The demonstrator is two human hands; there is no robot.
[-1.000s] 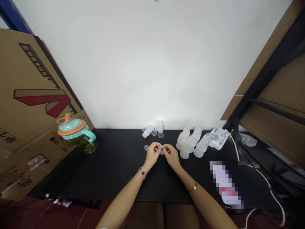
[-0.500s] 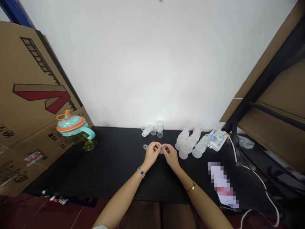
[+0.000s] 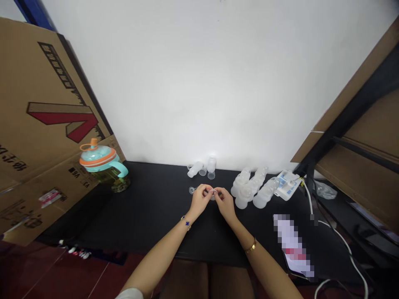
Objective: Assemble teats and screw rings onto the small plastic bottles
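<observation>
Near the middle of the black tabletop, my left hand (image 3: pixel 201 200) and my right hand (image 3: pixel 225 203) meet, fingertips pinched on a small clear round plastic piece (image 3: pixel 213 197). Fingers cover much of it, and its exact kind does not show. Just left of my left hand lies a small clear ring-shaped part (image 3: pixel 192 190). Beyond the hands, against the wall, are several translucent plastic pieces (image 3: pixel 195 169), one of them standing as a small cup-like part (image 3: pixel 211 168). To the right of my right hand stands a cluster of translucent bottle-like plastic pieces (image 3: pixel 243 198).
A turquoise-lidded jug (image 3: pixel 104 166) stands at the left by a large cardboard box (image 3: pixel 59 124). On the right are a white device (image 3: pixel 287 185) with a cable (image 3: pixel 336 236), a phone with a blurred screen (image 3: pixel 293 245) and a black metal frame (image 3: pixel 343 108).
The whole view has shifted slightly as the head moved. Both hands keep their pinch on the small clear piece, with little visible finger movement.
</observation>
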